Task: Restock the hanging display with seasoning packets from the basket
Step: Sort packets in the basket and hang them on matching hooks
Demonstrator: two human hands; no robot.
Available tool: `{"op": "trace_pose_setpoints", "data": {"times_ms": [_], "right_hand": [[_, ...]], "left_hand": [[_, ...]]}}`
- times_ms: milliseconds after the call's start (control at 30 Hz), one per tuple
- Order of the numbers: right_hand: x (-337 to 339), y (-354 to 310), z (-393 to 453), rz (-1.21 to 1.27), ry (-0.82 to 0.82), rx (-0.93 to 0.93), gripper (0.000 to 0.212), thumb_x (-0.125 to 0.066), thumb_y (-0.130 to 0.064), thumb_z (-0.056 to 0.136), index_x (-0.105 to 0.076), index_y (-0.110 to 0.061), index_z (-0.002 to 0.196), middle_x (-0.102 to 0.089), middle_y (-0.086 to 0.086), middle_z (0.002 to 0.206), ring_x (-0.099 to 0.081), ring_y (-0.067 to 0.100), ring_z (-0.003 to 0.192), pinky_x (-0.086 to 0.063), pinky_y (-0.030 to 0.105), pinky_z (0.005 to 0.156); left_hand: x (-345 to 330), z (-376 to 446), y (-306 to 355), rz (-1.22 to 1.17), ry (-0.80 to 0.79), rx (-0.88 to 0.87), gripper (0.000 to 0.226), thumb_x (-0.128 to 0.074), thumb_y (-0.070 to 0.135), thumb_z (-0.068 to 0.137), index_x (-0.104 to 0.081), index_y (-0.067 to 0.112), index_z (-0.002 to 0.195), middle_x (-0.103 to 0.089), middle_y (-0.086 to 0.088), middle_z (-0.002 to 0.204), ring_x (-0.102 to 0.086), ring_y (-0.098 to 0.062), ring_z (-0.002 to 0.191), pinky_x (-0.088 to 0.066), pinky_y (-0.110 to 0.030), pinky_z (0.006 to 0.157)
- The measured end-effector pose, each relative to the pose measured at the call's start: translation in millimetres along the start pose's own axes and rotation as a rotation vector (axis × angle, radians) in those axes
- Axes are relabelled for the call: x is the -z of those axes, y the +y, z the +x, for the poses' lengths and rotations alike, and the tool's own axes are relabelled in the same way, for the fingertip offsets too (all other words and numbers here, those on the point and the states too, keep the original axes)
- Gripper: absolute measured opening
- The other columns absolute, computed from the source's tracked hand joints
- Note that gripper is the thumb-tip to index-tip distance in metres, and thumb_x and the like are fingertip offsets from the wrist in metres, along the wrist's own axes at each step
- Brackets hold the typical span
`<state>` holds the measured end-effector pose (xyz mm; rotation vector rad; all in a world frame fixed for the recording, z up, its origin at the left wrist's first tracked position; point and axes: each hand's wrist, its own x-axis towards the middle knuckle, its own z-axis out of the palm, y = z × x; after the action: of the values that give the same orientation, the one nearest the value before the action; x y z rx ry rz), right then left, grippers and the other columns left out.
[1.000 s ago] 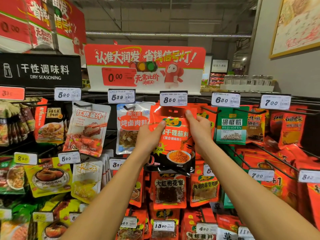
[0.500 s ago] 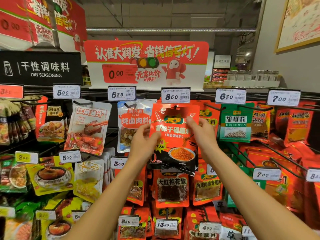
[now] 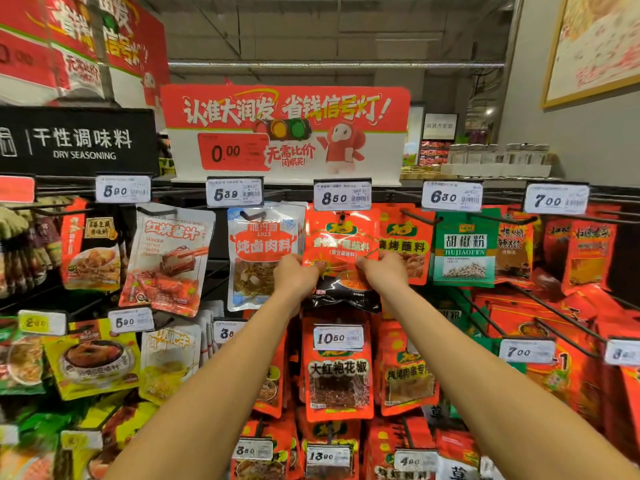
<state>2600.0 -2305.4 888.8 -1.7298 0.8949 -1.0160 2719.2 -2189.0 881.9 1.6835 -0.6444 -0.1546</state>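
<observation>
As it hangs under the 8.50 tag [image 3: 342, 196] | seasoning packet [image 3: 341, 237] | left hand [image 3: 294, 277], right hand [image 3: 382, 271] grip: pinching its sides

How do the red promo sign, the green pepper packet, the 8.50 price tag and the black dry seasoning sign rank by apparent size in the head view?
1. Red promo sign
2. Black dry seasoning sign, cut off at the left edge, so its full size is unsure
3. Green pepper packet
4. 8.50 price tag

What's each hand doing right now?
Left hand: gripping the red seasoning packet at its left edge.
Right hand: gripping the same packet at its right edge.
</observation>
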Motion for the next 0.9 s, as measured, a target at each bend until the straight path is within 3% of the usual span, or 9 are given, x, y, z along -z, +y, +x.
{"op": "trace_pose_setpoints", "data": {"times_ms": [67,200,333,533,633,700,767,900], "right_hand": [[-5,-2,11,-0.009,0.018,-0.03,0.01,-0.074,-0.027,0.087,-0.069,-0.02,0.091,-0.073,0.003,0.098,-0.069,0.028,0.096,-0.055,0.041,0.09],[-9,-2,19,-0.064,0.042,-0.037,0.031,-0.072,-0.029,0.09,-0.068,-0.009,0.113,-0.071,0.01,0.11,-0.066,0.031,0.103,-0.054,0.042,0.094],[-4,5,11,-0.059,-0.004,-0.031,0.039,-0.068,-0.036,0.093,-0.063,-0.013,0.124,-0.068,0.008,0.122,-0.063,0.031,0.113,-0.051,0.046,0.101],[20,12,-3,-0.103,0.031,-0.002,0.042,-0.067,-0.049,0.091,-0.066,-0.014,0.115,-0.07,0.008,0.116,-0.063,0.033,0.111,-0.049,0.037,0.092],[38,13,-12,-0.043,0.073,0.045,0.028,-0.065,-0.04,0.093,-0.073,-0.014,0.102,-0.074,0.005,0.106,-0.067,0.027,0.104,-0.053,0.042,0.092],[53,14,-19,0.042,0.037,0.048,0.02,-0.062,-0.03,0.095,-0.073,-0.014,0.093,-0.077,0.004,0.09,-0.072,0.024,0.085,-0.059,0.041,0.077],[72,15,-29,0.165,-0.042,0.02,0.017,-0.059,-0.021,0.098,-0.07,-0.012,0.089,-0.074,0.001,0.069,-0.07,0.018,0.06,-0.055,0.031,0.053],[123,21,-56,0.281,-0.169,0.008,0.014,-0.056,-0.01,0.098,-0.066,-0.011,0.087,-0.069,0.004,0.06,-0.064,0.018,0.049,-0.05,0.026,0.044]], "left_hand": [[-9,9,1,0.022,0.029,0.039,0.016,-0.079,0.025,0.085,-0.066,0.016,0.08,-0.07,-0.001,0.083,-0.067,-0.022,0.082,-0.047,-0.029,0.067],[-14,16,3,0.066,0.049,0.063,0.023,-0.078,0.026,0.086,-0.069,0.01,0.1,-0.071,-0.006,0.097,-0.067,-0.026,0.09,-0.055,-0.034,0.077],[-9,7,4,0.073,0.013,0.041,0.015,-0.076,0.025,0.088,-0.067,0.014,0.087,-0.072,-0.005,0.093,-0.067,-0.022,0.085,-0.055,-0.033,0.074],[8,-16,7,0.101,0.002,-0.029,0.019,-0.077,0.032,0.086,-0.065,0.018,0.085,-0.068,0.006,0.083,-0.06,-0.007,0.072,-0.042,-0.025,0.054],[15,-35,18,0.133,0.08,-0.138,0.017,-0.074,0.033,0.088,-0.064,0.025,0.1,-0.066,0.012,0.088,-0.062,-0.006,0.079,-0.049,-0.028,0.07],[18,-50,27,0.116,0.125,-0.171,0.026,-0.07,0.032,0.09,-0.069,0.02,0.113,-0.07,0.007,0.098,-0.065,-0.014,0.089,-0.054,-0.035,0.082],[19,-67,36,0.044,0.061,-0.168,0.017,-0.065,0.03,0.095,-0.07,0.019,0.108,-0.074,0.001,0.098,-0.069,-0.018,0.087,-0.057,-0.043,0.081],[9,-112,47,-0.097,-0.123,-0.141,0.017,-0.059,0.023,0.101,-0.072,0.014,0.097,-0.076,-0.003,0.081,-0.073,-0.019,0.071,-0.06,-0.037,0.072]]}}
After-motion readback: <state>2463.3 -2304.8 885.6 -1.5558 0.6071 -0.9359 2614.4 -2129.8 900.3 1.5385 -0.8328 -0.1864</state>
